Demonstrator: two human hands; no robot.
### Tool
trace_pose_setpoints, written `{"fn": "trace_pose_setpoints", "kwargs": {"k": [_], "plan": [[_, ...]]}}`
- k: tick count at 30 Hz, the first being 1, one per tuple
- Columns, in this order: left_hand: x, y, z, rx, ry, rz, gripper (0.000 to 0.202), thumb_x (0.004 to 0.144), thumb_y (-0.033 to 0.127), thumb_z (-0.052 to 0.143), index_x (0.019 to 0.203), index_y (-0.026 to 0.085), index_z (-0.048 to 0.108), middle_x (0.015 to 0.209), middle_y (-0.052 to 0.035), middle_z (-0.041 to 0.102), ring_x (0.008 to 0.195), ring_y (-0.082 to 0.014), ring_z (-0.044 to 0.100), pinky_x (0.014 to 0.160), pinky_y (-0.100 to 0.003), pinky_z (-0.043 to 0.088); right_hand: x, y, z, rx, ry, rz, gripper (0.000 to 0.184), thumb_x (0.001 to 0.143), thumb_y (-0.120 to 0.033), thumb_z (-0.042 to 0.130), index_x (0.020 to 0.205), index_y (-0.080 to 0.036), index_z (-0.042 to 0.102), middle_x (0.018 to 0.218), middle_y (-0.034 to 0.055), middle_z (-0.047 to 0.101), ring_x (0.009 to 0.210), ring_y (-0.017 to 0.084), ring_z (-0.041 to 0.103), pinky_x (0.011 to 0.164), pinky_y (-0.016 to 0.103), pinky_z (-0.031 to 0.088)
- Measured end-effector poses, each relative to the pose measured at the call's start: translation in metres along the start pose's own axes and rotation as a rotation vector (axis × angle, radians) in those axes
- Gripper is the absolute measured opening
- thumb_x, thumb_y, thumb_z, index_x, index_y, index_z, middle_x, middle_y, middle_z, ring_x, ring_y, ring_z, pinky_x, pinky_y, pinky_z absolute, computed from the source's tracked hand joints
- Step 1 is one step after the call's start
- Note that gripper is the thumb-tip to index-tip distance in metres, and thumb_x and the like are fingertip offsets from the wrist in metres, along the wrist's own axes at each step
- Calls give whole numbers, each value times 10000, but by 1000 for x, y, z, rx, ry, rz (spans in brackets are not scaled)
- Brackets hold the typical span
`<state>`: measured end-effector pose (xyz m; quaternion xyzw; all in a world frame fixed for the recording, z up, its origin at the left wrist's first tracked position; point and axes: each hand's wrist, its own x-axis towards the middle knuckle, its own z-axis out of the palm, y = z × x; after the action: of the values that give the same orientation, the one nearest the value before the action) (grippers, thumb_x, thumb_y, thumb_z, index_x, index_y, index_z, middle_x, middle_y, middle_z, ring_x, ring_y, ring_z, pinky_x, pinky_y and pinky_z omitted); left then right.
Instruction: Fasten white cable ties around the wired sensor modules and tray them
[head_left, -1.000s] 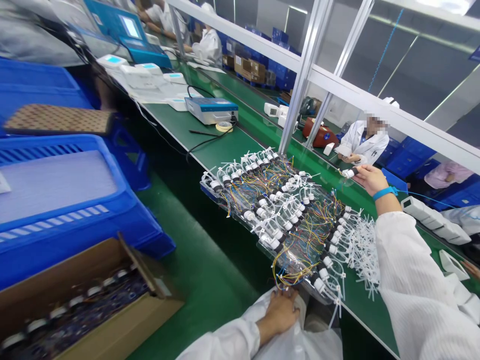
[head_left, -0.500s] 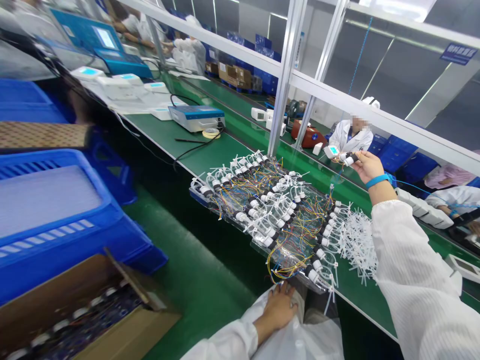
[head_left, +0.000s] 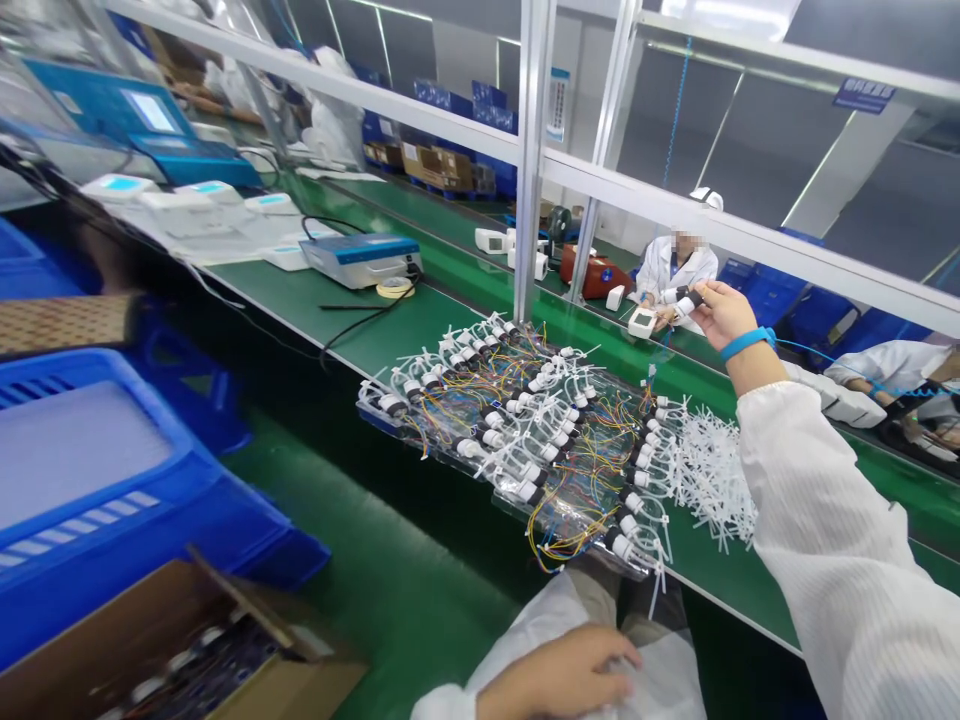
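Note:
Out past the trays, my right hand (head_left: 724,318) pinches small black-and-white cylindrical pumps (head_left: 684,303); it looks like two, partly overlapping. A blue band (head_left: 748,343) circles that wrist. Over my lap, my left hand (head_left: 566,668) is slightly blurred, its fingers stretched out and nothing in them. Between my hands and the belt lie clear plastic trays (head_left: 581,520) with rows of similar pumps (head_left: 525,470), each with white tubing and coloured wires. Right of the trays spreads a heap of white cable ties or cut tubing (head_left: 712,475); I cannot tell which.
Metal posts (head_left: 531,170) rise behind the trays. A blue-topped device (head_left: 364,258) and a tape roll (head_left: 395,288) sit to the left on the green bench. Blue crates (head_left: 150,480) and an open cardboard box (head_left: 300,670) stand at lower left. A co-worker (head_left: 679,262) sits opposite.
My left hand has come back from the tray's edge, lower over my lap. My right hand still holds the pumps, slightly further left in view. The whole view has shifted a little.

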<state>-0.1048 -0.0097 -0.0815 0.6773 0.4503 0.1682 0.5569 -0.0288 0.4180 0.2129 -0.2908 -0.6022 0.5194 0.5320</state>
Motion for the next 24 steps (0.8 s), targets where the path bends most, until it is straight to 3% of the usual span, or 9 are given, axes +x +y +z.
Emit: {"fn": "trace_pose_setpoints", "kwargs": {"k": [3,5,7,9,11,13,16,19,24], "plan": [[-29,60,-48,-148,-81,269,425,1069,573,628,1443,444,785,1394,43,824,1255,-280,776,1103,-391,591,-6,2,-1,13,-1,26,266,884,-201,924,871,-213,659,841,-11,738,836,165,761,872,351,708],[-25,90,-93,-106,68,312,375,1115,533,589,1361,376,824,1291,8,850,1207,-271,781,1138,-423,569,-12,4,-2,38,3,36,268,884,-173,916,858,-211,652,838,-10,734,863,174,767,902,372,709],[4,106,-143,-28,403,303,377,1102,498,628,1359,284,803,1364,-67,816,1269,-296,746,1180,-466,541,-18,7,0,71,11,53,273,879,-152,910,849,-212,645,831,-12,731,884,182,766,920,396,713],[51,109,-190,14,695,286,440,1096,426,655,1471,203,711,1457,-154,754,1349,-315,700,1206,-480,518,-27,10,2,106,20,77,275,874,-159,909,854,-217,641,825,-19,725,900,186,760,931,411,714],[104,103,-230,58,884,214,622,1018,346,785,1569,133,591,1530,-234,681,1405,-341,653,1206,-482,502,-35,15,5,132,30,95,277,869,-181,914,869,-224,640,823,-25,722,921,193,758,936,428,715],[149,97,-259,67,959,98,797,916,314,907,1579,75,535,1552,-289,643,1433,-367,616,1214,-473,472,-44,19,6,147,42,101,278,864,-192,915,878,-232,640,826,-25,729,942,204,760,933,443,718],[188,89,-279,79,921,55,590,907,333,916,1380,81,667,1305,-228,769,1274,-356,677,1130,-443,500,-55,27,4,164,68,111,267,865,-175,901,868,-235,641,819,-17,739,940,214,760,913,440,720],[197,83,-284,79,885,54,261,1009,339,791,1137,117,745,1108,-154,802,1134,-308,702,1066,-399,514,-62,36,-4,186,104,130,252,882,-148,876,844,-226,639,803,-7,735,896,202,753,887,403,713],[193,75,-286,13,780,49,256,1115,283,570,1234,118,725,984,-95,792,873,-221,720,859,-344,564,-67,52,-24,244,204,171,250,895,-126,847,833,-223,625,767,-22,702,838,179,721,867,371,704]]}}
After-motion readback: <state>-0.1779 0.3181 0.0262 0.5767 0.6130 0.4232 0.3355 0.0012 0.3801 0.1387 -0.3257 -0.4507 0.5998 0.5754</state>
